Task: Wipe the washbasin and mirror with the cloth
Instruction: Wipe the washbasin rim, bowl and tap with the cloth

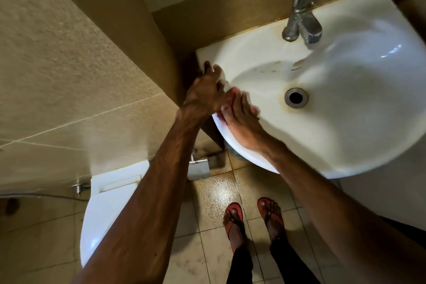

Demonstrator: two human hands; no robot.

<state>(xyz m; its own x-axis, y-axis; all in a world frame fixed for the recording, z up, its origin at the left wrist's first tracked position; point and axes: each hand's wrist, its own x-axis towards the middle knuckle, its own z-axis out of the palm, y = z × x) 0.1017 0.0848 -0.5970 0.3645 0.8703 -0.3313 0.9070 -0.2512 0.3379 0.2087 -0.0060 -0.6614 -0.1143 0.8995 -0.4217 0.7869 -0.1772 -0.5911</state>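
Right hand point(239, 120) lay flat, fingers straight, pressing reddish cloth point(227, 102) onto washbasin point(345, 110) left rim; cloth mostly hidden, maybe bunched. Left hand point(206, 87) rested loose on rim corner, gripping nothing. Imo best bet was even palm pressure, sweeping rim toward drain point(296, 97). Mirror wasn't in view.

We see washbasin point(345, 127) at right, tap point(302, 18) on its upper rim, drain point(296, 97) in bowl; toilet point(108, 210) lower left; our left hand point(205, 92), right hand point(242, 122) on left rim.
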